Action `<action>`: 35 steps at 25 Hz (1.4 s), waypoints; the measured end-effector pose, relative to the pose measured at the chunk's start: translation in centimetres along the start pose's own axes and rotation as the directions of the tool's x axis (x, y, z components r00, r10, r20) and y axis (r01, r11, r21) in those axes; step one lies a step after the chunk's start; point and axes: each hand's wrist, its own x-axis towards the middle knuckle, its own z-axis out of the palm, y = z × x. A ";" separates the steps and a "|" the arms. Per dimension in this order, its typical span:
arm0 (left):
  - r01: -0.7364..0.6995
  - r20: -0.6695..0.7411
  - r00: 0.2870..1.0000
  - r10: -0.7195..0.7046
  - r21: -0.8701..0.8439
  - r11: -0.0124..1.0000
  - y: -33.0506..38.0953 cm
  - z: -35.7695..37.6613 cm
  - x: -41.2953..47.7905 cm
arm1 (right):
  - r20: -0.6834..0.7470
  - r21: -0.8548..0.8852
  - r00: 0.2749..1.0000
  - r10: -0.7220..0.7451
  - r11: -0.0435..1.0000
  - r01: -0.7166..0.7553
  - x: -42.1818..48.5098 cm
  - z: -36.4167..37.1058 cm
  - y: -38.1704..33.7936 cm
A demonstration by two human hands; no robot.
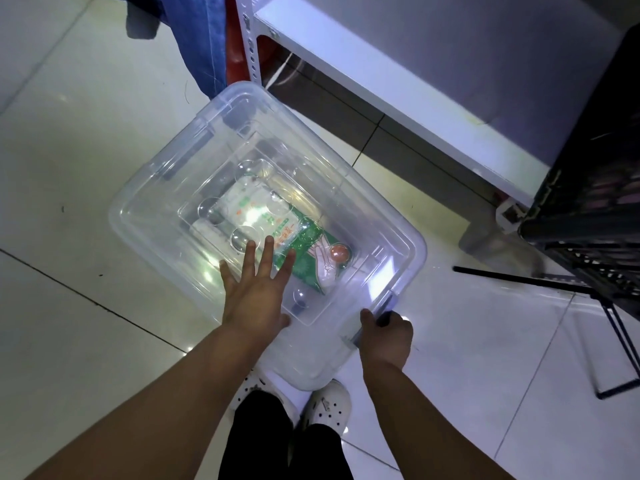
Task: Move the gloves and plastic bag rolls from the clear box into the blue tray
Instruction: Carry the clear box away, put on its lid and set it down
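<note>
The clear box (408,247) stands on the pale tiled floor (69,133), set at an angle, directly in front of the person's white clogs (329,403). Its transparent lid (156,202) is on. The left hand (254,292) lies flat on the near part of the lid with the fingers straight and spread. The right hand (384,336) is at the near right corner, fingers curled round a dark latch (385,310); whether that latch is fastened or released cannot be told. A green-and-white packet (277,226) lies inside on the box floor, seen through the lid. Glare and the moulded domes of the lid break up its print, so the contents cannot be read. The left fingertips cover part of its near edge. An orange round mark (337,253) shows at its right end. A small dark item (299,306) near the left thumb is too blurred to identify, and no other contents can be made out with certainty. A white shelf unit (398,64) stands just beyond the box. A black crate (588,168) is cut off at the right edge, with a black metal stand (606,306) below it. Blue denim cloth (197,36) hangs at the top, partly out of frame.
</note>
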 end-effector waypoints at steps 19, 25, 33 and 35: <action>0.343 0.027 0.931 -0.364 -0.404 0.848 -16.6 -12.5 14.1 | 0.404 -0.491 0.530 -0.745 0.312 0.813 -1.2 7.4 -12.4; 0.398 0.239 0.914 -0.327 -0.380 0.835 -18.9 -12.7 15.7 | 0.366 -0.507 0.477 -0.799 0.259 0.822 -0.7 8.0 -12.3; 0.265 -0.245 0.889 -0.387 -0.415 0.870 -16.8 -11.1 13.7 | 0.357 -0.516 0.467 -0.809 0.246 0.821 -0.8 8.2 -12.5; 0.219 -0.302 0.873 -0.382 -0.456 0.862 -16.2 -10.7 13.5 | 0.354 -0.519 0.463 -0.812 0.242 0.820 -0.8 8.2 -12.5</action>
